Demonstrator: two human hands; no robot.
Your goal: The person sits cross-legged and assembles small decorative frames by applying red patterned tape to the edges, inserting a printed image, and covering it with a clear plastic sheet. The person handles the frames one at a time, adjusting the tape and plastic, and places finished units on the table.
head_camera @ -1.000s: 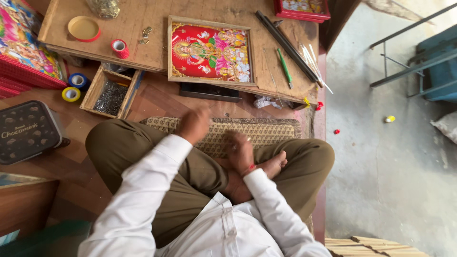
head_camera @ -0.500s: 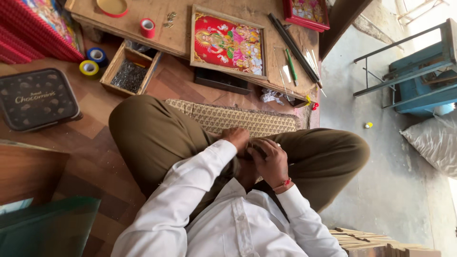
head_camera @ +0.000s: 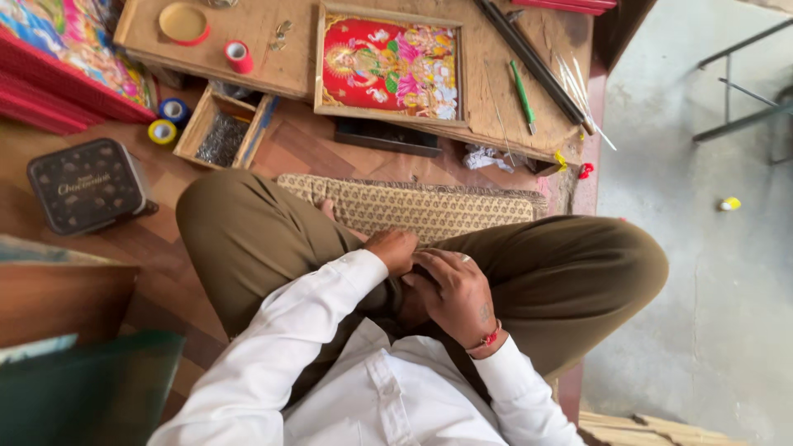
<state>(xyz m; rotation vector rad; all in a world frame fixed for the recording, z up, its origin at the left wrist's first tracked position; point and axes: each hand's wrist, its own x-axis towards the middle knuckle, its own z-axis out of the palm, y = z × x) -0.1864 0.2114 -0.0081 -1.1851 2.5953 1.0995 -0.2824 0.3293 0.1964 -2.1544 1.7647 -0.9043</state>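
I sit cross-legged in olive trousers and a white shirt. My left hand [head_camera: 395,248] is curled in my lap, knuckles up, touching my right hand [head_camera: 454,293], which wears a red thread at the wrist and lies over the crossed legs. The fingertips of both are hidden, and nothing shows in either hand. A woven beige mat [head_camera: 413,206] lies just beyond my hands. Past it, a framed red religious picture [head_camera: 388,66] rests on a low wooden table [head_camera: 273,70].
The table also carries a red tape roll [head_camera: 238,56], a red-rimmed lid [head_camera: 183,22], a green pen [head_camera: 522,95] and dark rods [head_camera: 533,62]. A wooden tray of small metal bits [head_camera: 221,136], blue and yellow tape rolls [head_camera: 168,120] and a dark tin box [head_camera: 89,183] are at left.
My left hand has drawn back from the woven mat into my lap and now meets my right hand. The view has shifted a little.
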